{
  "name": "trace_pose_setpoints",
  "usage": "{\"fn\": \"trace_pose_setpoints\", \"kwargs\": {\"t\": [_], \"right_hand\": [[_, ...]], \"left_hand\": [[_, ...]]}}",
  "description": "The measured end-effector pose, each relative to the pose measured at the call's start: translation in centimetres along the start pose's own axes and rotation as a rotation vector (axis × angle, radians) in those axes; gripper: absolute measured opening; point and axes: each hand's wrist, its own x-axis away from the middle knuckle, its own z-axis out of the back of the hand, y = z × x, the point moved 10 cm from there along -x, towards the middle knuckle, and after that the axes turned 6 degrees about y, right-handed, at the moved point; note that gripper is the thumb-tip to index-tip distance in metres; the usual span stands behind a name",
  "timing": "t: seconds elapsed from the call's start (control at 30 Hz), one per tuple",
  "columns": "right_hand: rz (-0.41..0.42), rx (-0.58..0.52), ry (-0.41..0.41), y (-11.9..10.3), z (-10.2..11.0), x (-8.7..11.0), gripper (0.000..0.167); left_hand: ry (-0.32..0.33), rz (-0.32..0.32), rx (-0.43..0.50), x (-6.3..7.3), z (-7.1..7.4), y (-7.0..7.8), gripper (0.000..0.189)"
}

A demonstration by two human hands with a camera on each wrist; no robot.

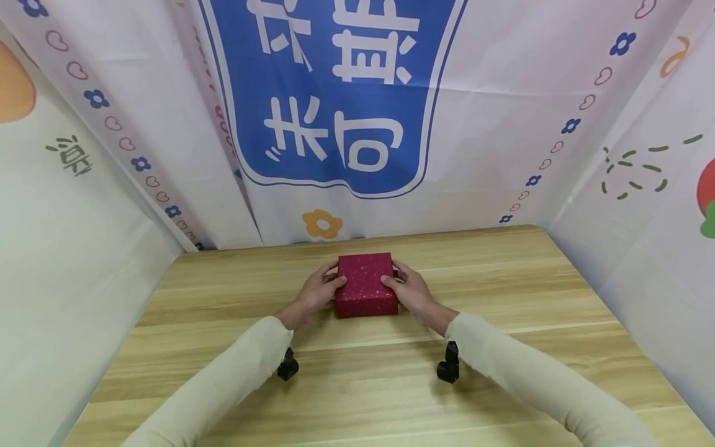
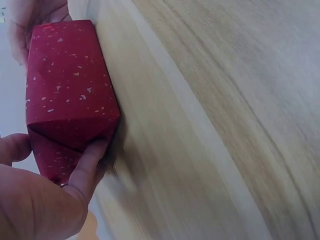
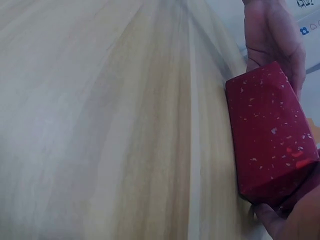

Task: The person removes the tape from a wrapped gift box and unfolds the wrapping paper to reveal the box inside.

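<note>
A dark red gift-wrapped box (image 1: 365,279) with light speckles sits near the back middle of the wooden table. My left hand (image 1: 319,290) grips its left side, thumb on the top face and fingers down along the side. On the opposite side my right hand (image 1: 414,290) holds it the same way. The left wrist view shows folded paper on the end of the box (image 2: 70,75), with a finger of the left hand (image 2: 50,200) against it. In the right wrist view, fingers of the right hand (image 3: 295,220) touch the lower end of the box (image 3: 270,130).
The light wood table (image 1: 357,385) ends at a white printed cloth (image 1: 475,155) behind, with more cloth at left and right. A black wrist camera (image 1: 287,365) hangs under the left sleeve, another black camera (image 1: 449,363) under the right.
</note>
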Motion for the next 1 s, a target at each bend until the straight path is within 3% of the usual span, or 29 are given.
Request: {"fn": "trace_pose_setpoints", "kwargs": {"t": [0.23, 0.5, 0.63, 0.8, 1.0], "right_hand": [[0.044, -0.035, 0.006, -0.5, 0.0, 0.5, 0.065], [0.167, -0.086, 0.072, -2.4, 0.4, 1.1, 0.062], [0.167, -0.092, 0.096, -2.8, 0.5, 1.4, 0.054], [0.151, -0.079, 0.123, -2.9, 0.7, 1.4, 0.048], [0.179, -0.096, 0.137, -3.2, 0.9, 1.5, 0.049]], "left_hand": [[-0.011, -0.052, 0.018, 0.1, -0.2, 0.5, 0.059], [0.008, -0.203, 0.158, 0.4, 0.2, 2.0, 0.057], [0.031, -0.258, 0.133, 0.7, 0.5, 2.5, 0.065], [0.014, -0.287, 0.088, 0.8, 0.5, 2.6, 0.08], [0.029, -0.344, -0.003, 1.0, 0.7, 3.0, 0.088]]}}
